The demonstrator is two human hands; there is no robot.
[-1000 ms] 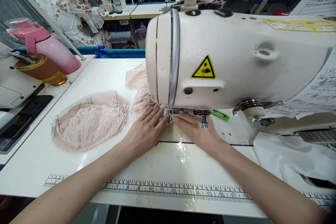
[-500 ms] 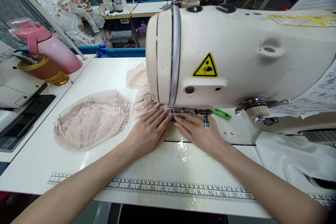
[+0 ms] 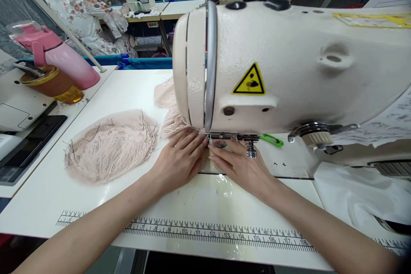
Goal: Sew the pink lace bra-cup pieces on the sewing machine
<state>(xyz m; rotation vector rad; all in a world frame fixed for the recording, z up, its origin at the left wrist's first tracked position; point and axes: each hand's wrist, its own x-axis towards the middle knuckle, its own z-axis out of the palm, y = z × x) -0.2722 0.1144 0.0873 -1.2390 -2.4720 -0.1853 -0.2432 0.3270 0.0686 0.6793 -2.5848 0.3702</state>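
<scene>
At the sewing machine (image 3: pixel 257 68), my left hand (image 3: pixel 180 156) lies flat with its fingers stretched toward the presser foot (image 3: pixel 210 139). Its fingertips rest at the near edge of a gathered pale pink lace piece (image 3: pixel 175 122), partly hidden behind the machine head. On the other side of the foot, my right hand (image 3: pixel 242 165) is palm down with fingers extended and slightly apart; some of them pass behind the machine's metal parts. Whatever fabric lies under those fingertips is hidden. Left of my hands, an oval pink lace piece (image 3: pixel 111 147) with loose dark threads lies on the white table (image 3: pixel 199 201).
A green thread snipper (image 3: pixel 271 140) lies behind my right hand. A printed ruler (image 3: pixel 205 231) runs along the front edge. On the left stand a pink bottle (image 3: pixel 69 60), an amber cup (image 3: pixel 53 84) and a dark phone (image 3: pixel 34 145). Another person (image 3: pixel 86 19) sits beyond, at another machine.
The view has shifted slightly. My right hand's fingers have moved a little left and spread more. My left hand stays by the presser foot; the oval lace piece has not moved.
</scene>
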